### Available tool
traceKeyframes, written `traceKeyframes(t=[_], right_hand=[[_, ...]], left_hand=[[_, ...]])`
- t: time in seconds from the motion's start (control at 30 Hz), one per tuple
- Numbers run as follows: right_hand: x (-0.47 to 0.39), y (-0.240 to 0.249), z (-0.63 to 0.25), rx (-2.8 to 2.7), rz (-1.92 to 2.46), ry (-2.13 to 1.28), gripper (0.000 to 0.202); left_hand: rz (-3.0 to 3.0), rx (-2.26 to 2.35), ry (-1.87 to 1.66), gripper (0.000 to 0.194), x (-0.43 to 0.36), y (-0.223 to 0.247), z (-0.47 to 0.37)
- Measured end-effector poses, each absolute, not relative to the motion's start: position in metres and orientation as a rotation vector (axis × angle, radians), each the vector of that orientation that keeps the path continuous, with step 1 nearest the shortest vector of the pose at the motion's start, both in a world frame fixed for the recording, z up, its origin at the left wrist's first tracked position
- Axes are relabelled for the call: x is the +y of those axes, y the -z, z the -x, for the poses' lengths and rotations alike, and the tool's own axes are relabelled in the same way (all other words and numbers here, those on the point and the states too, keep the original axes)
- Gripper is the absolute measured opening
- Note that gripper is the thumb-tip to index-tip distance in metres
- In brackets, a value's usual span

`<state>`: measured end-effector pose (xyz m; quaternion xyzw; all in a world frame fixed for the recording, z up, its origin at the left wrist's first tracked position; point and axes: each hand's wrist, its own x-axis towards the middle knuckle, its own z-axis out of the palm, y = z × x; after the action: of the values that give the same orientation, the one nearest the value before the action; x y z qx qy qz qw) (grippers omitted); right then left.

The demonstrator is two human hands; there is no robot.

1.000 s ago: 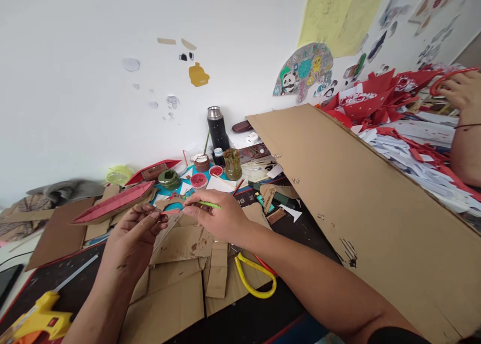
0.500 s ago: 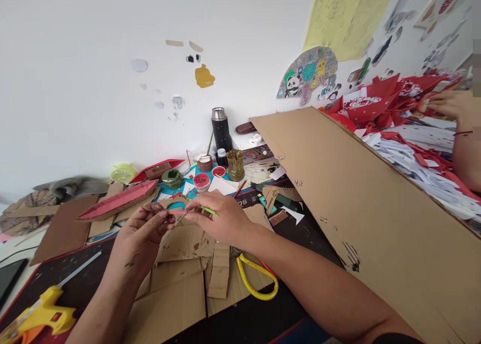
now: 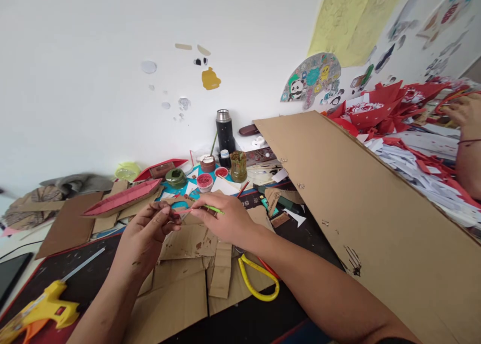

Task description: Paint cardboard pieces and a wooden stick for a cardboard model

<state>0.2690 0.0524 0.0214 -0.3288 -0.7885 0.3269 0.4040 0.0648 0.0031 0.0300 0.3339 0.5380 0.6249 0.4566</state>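
My left hand (image 3: 152, 231), its fingertips smudged dark, is closed on one end of a thin pink strip (image 3: 184, 211). My right hand (image 3: 221, 216) pinches at the strip's other end, and a thin green stick (image 3: 215, 209) pokes out between its fingers. Whether the stick and strip are joined cannot be made out. Both hands hover over paint-stained cardboard pieces (image 3: 188, 243). Just beyond the fingers are tubs of red paint (image 3: 205, 181) and a jar of green paint (image 3: 176, 178).
A yellow glue gun (image 3: 52, 306) lies at front left, near a pink boat-shaped piece (image 3: 122, 198). Yellow-handled scissors (image 3: 259, 284) rest under my right forearm. A large cardboard sheet (image 3: 361, 208) leans along the right. Beyond it, another person's hand (image 3: 466, 113) is among red and white paper.
The view has shifted slightly, so the scene sits a little further right and lower. My hands keep their hold on the strip and stick. The other person's hand has moved.
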Motion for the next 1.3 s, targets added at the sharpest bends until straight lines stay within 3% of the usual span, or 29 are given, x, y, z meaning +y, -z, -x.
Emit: traceKeyframes(t=[0.2, 0.53, 1.3], right_hand=[[0.053, -0.024, -0.27, -1.883, 0.876, -0.936, 0.013], [0.056, -0.018, -0.268, -1.715, 0.84, -1.216, 0.02], [0.048, -0.014, -0.262, -1.792, 0.741, -1.151, 0.017]], left_hand=[[-0.939, 1.382, -1.481, 0.061, 0.003, -0.028, -0.059], [-1.201, 1.351, -1.411, 0.043, 0.0, -0.025, -0.055], [-0.974, 1.149, -1.474, 0.046, -0.004, -0.025, -0.077]])
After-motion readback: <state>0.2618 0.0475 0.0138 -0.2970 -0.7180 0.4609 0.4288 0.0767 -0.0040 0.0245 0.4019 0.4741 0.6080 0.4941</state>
